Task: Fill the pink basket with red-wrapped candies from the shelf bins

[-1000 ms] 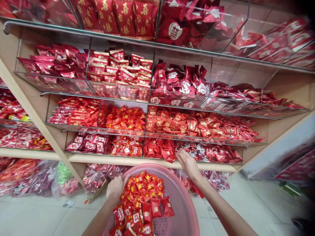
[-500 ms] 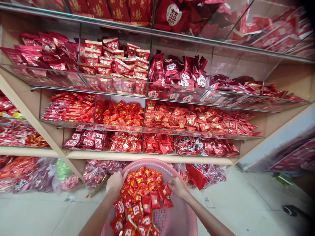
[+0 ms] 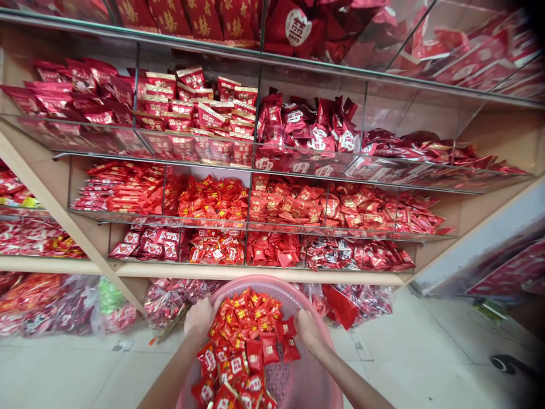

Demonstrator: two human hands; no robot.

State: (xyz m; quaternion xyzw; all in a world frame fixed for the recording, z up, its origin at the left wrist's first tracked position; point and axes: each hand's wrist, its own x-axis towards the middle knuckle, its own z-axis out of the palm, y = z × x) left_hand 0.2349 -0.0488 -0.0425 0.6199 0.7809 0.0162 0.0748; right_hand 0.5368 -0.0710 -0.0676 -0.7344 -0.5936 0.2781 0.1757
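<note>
A pink perforated plastic basket stands in front of me at the bottom of the view. My left hand is closed on its rim at the left. Inside lie small red candy packets with yellow print, plain red packets, and larger red packets with white labels. My right hand is inside the basket's right side, just right of a plain red packet. Its back faces me and its fingers are blurred and partly hidden, so I cannot see whether they hold anything.
Shelves with clear dividers rise ahead, filled with red packets. A pale wooden ledge runs just behind the basket. Clear bags of packets sit below it on the tiled floor. A black curved object lies at the right.
My right hand has moved slightly right and up, from touching the plain red packet to just beside it. That packet now lies a little lower. My left hand stays on the rim.
</note>
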